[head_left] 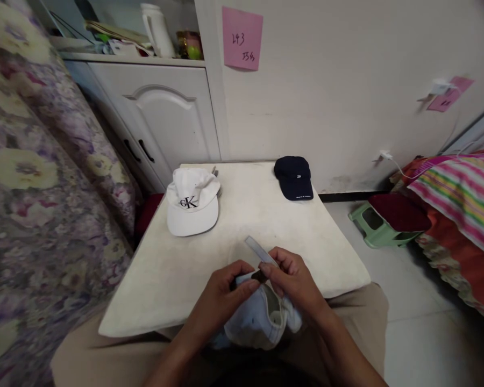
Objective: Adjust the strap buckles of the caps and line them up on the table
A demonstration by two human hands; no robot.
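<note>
A light blue baseball cap (pixel 252 322) hangs over my lap at the table's near edge, its back opening facing up. My left hand (pixel 229 290) pinches the strap beside a dark buckle (pixel 260 276). The fingers of my right hand (pixel 290 274) close on the other side of that buckle, with the loose pale strap end (pixel 258 248) sticking up past them. Much of the cap's underside is hidden by my hands and forearms. Farther back stand a white cap (pixel 192 201) with black letters, on the left, and a navy cap (pixel 294 177), on the right.
The caps sit on a cream-covered table (pixel 246 201) against the wall. A floral curtain (pixel 44 204) hangs at the left, near a white cabinet (pixel 157 113). To the right are a green stool (pixel 373 226) with a red top and a bed with a striped cover (pixel 463 193).
</note>
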